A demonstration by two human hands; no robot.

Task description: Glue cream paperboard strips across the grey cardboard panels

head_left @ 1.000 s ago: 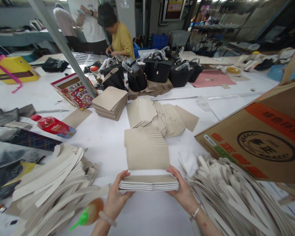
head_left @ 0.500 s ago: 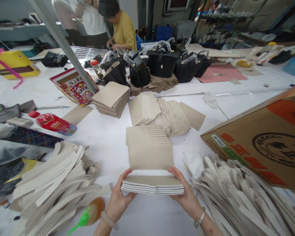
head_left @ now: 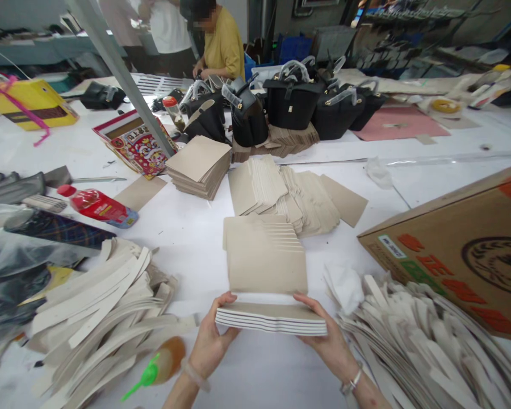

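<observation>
A short stack of beige board pieces [head_left: 272,320] is held level between my two hands, its layered white edges toward me. My left hand [head_left: 213,335] grips its left end, fingers behind and thumb underneath. At the right end, my right hand [head_left: 326,338] holds it the same way. Just beyond lies a fanned set of beige boards [head_left: 266,258] on the white table [head_left: 187,233]. Behind that are a spread pile of beige pieces [head_left: 255,184] and a neat square stack [head_left: 200,162].
Curved offcut strips lie in heaps at left [head_left: 111,318] and right [head_left: 421,341]. A glue bottle with green nozzle [head_left: 168,358] stands near my left wrist. A cardboard box [head_left: 451,244], red bottle [head_left: 100,205], black bags [head_left: 292,105] and metal pole [head_left: 123,74] surround the area. A person in yellow [head_left: 227,45] works behind.
The whole view has shifted slightly, so the surroundings appear a little further right. Both hands still hold the stack, which looks nearly unchanged in its place before the fanned boards.
</observation>
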